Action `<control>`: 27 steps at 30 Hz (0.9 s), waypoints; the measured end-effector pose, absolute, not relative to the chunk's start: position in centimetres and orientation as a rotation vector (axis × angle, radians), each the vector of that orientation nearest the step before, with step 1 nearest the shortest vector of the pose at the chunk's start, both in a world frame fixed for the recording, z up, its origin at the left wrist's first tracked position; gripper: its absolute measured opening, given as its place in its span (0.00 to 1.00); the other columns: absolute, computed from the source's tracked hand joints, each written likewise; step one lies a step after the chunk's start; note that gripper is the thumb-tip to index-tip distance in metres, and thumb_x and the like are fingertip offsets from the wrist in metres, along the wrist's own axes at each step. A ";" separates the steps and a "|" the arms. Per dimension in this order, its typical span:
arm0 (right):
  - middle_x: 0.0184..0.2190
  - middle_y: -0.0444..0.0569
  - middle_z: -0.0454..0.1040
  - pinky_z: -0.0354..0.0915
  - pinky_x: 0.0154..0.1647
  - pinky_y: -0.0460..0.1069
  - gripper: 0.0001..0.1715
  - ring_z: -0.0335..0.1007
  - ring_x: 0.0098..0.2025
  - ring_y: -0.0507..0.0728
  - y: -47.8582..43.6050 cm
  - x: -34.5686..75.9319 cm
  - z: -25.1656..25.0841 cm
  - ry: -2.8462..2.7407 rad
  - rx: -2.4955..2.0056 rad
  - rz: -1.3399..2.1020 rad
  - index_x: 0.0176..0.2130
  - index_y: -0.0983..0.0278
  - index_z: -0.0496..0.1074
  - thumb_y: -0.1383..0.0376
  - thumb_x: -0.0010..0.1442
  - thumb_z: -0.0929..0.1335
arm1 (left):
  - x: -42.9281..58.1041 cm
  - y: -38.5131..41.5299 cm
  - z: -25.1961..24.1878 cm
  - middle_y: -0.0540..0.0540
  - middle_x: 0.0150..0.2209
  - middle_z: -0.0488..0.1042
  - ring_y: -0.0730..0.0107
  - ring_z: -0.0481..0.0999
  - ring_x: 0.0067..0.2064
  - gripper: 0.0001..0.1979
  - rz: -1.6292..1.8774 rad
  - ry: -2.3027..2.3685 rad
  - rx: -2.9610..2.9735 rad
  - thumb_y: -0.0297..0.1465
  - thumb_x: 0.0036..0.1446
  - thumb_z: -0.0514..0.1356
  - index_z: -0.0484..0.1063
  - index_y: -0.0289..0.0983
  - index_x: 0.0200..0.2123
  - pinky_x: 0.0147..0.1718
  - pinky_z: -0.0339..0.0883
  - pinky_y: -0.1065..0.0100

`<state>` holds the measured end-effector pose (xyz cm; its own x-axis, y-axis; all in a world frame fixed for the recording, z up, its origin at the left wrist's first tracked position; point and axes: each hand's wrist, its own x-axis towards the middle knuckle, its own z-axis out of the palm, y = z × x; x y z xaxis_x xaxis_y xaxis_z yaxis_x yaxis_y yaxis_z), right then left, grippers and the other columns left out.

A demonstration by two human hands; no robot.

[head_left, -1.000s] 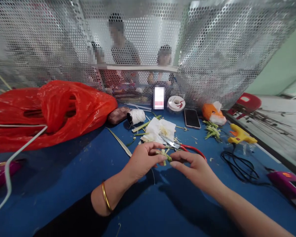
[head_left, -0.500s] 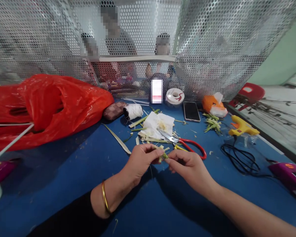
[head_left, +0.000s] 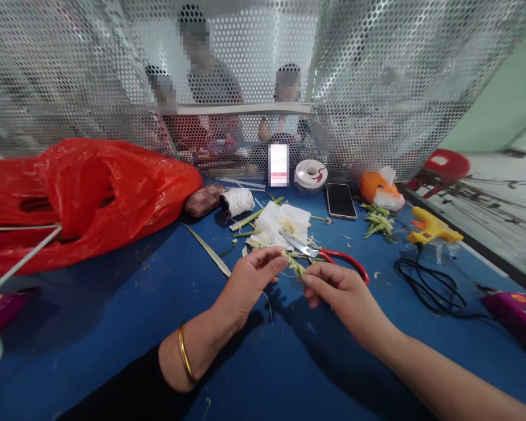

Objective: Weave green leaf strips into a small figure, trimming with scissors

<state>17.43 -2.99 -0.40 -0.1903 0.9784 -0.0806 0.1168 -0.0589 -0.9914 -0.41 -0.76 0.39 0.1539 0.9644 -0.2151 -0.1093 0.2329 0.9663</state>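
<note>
Though the red bag (head_left: 114,187) hides its contents, left hand (head_left: 245,283) and right hand (head_left: 342,295) pinch a leaf bundle (head_left: 296,266).

We sat at a blue table (head_left: 114,304), fenced across the upper frame by a shiny perforated metal screen (head_left: 398,88). At the right edge stood a pale green wall (head_left: 499,105), with a red chair (head_left: 447,166) and a light floor (head_left: 504,204) below it. The light was bright and even.
</note>
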 end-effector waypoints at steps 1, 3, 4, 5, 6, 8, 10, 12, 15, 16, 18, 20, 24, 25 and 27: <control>0.23 0.43 0.69 0.62 0.27 0.45 0.13 0.65 0.24 0.50 -3.0 17.6 -0.4 -1.477 -1.262 1.217 0.29 0.64 0.71 0.56 0.58 0.68 | -0.4 -0.8 0.4 0.45 0.37 0.76 0.65 0.73 0.38 0.19 1.000 1.123 0.966 0.44 0.49 0.66 0.77 0.38 0.39 0.36 0.65 0.66; 0.23 0.43 0.68 0.61 0.27 0.46 0.11 0.64 0.25 0.51 -3.2 17.8 -0.5 -1.650 -1.268 0.952 0.30 0.63 0.71 0.59 0.60 0.66 | -0.4 -0.9 0.4 0.43 0.34 0.76 0.64 0.74 0.36 0.21 0.963 1.103 0.890 0.49 0.50 0.63 0.77 0.36 0.35 0.35 0.66 0.64; 0.24 0.43 0.69 0.60 0.28 0.46 0.10 0.64 0.26 0.51 -3.2 17.9 -0.5 -1.731 -1.261 0.846 0.31 0.63 0.71 0.60 0.61 0.65 | -0.4 -1.0 0.4 0.43 0.33 0.76 0.64 0.74 0.34 0.21 0.931 1.081 0.879 0.50 0.50 0.62 0.76 0.36 0.32 0.34 0.66 0.64; 0.24 0.43 0.69 0.60 0.28 0.46 0.10 0.63 0.26 0.51 -3.3 17.9 -0.5 -1.802 -1.251 0.767 0.32 0.63 0.72 0.61 0.62 0.65 | -0.4 -1.1 0.4 0.44 0.31 0.76 0.65 0.74 0.34 0.21 0.899 1.062 0.892 0.49 0.50 0.63 0.76 0.35 0.31 0.34 0.66 0.65; 0.25 0.44 0.70 0.59 0.29 0.46 0.09 0.63 0.26 0.51 -3.4 17.9 -0.6 -1.858 -1.241 0.718 0.32 0.63 0.72 0.62 0.62 0.65 | -0.4 -1.2 0.5 0.44 0.30 0.76 0.66 0.74 0.33 0.20 0.875 1.050 0.921 0.48 0.49 0.64 0.76 0.35 0.30 0.33 0.65 0.66; 0.26 0.44 0.71 0.59 0.28 0.46 0.09 0.64 0.26 0.51 -3.5 17.9 -0.6 -1.917 -1.240 0.693 0.33 0.62 0.73 0.62 0.62 0.65 | -0.3 -1.3 0.5 0.46 0.28 0.75 0.68 0.73 0.32 0.17 0.858 1.062 0.977 0.44 0.48 0.66 0.76 0.35 0.28 0.33 0.64 0.69; 0.25 0.44 0.72 0.59 0.27 0.46 0.09 0.64 0.26 0.51 -3.5 17.7 -0.6 -1.917 -1.261 0.745 0.34 0.62 0.73 0.61 0.62 0.65 | -0.3 -1.3 0.5 0.48 0.26 0.74 0.71 0.72 0.31 0.13 0.870 1.088 0.980 0.40 0.48 0.67 0.76 0.35 0.27 0.32 0.62 0.70; 0.25 0.44 0.72 0.60 0.27 0.46 0.10 0.64 0.26 0.52 -3.6 17.6 -0.5 -1.882 -1.276 0.840 0.35 0.62 0.74 0.60 0.62 0.65 | -0.2 -1.3 0.4 0.49 0.25 0.73 0.72 0.71 0.29 0.11 0.877 1.088 0.963 0.38 0.49 0.67 0.76 0.35 0.26 0.31 0.62 0.71; 0.25 0.44 0.72 0.60 0.26 0.46 0.12 0.64 0.25 0.52 -3.6 17.4 -0.4 -1.835 -1.268 0.942 0.34 0.62 0.74 0.58 0.62 0.65 | -0.1 -1.4 0.4 0.50 0.24 0.73 0.73 0.70 0.29 0.10 0.869 1.072 0.955 0.37 0.49 0.67 0.76 0.35 0.26 0.31 0.61 0.71; 0.24 0.45 0.71 0.60 0.26 0.46 0.12 0.64 0.25 0.52 -3.6 17.4 -0.4 -1.825 -1.267 0.951 0.33 0.62 0.73 0.58 0.62 0.65 | 0.0 -1.5 0.4 0.49 0.24 0.73 0.73 0.70 0.29 0.09 0.864 1.071 0.954 0.36 0.49 0.67 0.77 0.35 0.26 0.30 0.61 0.71; 0.23 0.44 0.70 0.60 0.26 0.46 0.14 0.63 0.25 0.52 -3.5 17.4 -0.4 -1.802 -1.269 0.953 0.30 0.63 0.72 0.58 0.62 0.65 | 0.1 -1.6 0.3 0.49 0.24 0.73 0.73 0.70 0.28 0.09 0.854 1.079 0.955 0.36 0.48 0.67 0.77 0.35 0.26 0.30 0.61 0.71; 0.21 0.43 0.68 0.58 0.26 0.46 0.14 0.61 0.25 0.51 -3.5 17.3 -0.5 -1.787 -1.279 0.951 0.28 0.63 0.71 0.58 0.62 0.65 | 0.3 -1.7 0.3 0.49 0.23 0.74 0.73 0.69 0.27 0.09 0.852 1.088 0.956 0.35 0.48 0.68 0.77 0.35 0.25 0.30 0.60 0.71; 0.21 0.41 0.63 0.55 0.25 0.46 0.11 0.55 0.24 0.50 -3.5 17.2 -0.6 -1.799 -1.301 0.910 0.27 0.64 0.69 0.62 0.59 0.66 | 0.4 -1.7 0.2 0.48 0.23 0.74 0.74 0.69 0.27 0.10 0.860 1.091 0.927 0.36 0.48 0.68 0.78 0.34 0.25 0.30 0.60 0.70; 0.21 0.41 0.62 0.55 0.25 0.46 0.10 0.55 0.24 0.50 -3.5 17.2 -0.6 -1.804 -1.299 0.906 0.27 0.64 0.69 0.63 0.58 0.66 | 0.4 -1.7 0.2 0.47 0.23 0.75 0.74 0.69 0.27 0.10 0.860 1.089 0.917 0.36 0.48 0.67 0.78 0.34 0.25 0.30 0.60 0.70; 0.21 0.41 0.62 0.55 0.25 0.46 0.09 0.55 0.24 0.50 -3.5 17.2 -0.6 -1.800 -1.291 0.932 0.27 0.63 0.69 0.63 0.57 0.66 | 0.3 -1.7 0.2 0.47 0.24 0.75 0.74 0.70 0.27 0.11 0.863 1.089 0.896 0.37 0.48 0.67 0.78 0.34 0.25 0.30 0.60 0.70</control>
<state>17.17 -3.48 -0.56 -0.2370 0.9611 0.1417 0.4390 0.2361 -0.8669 0.34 -1.71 0.17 0.2356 0.9067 -0.3498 -0.1340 0.3868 0.9124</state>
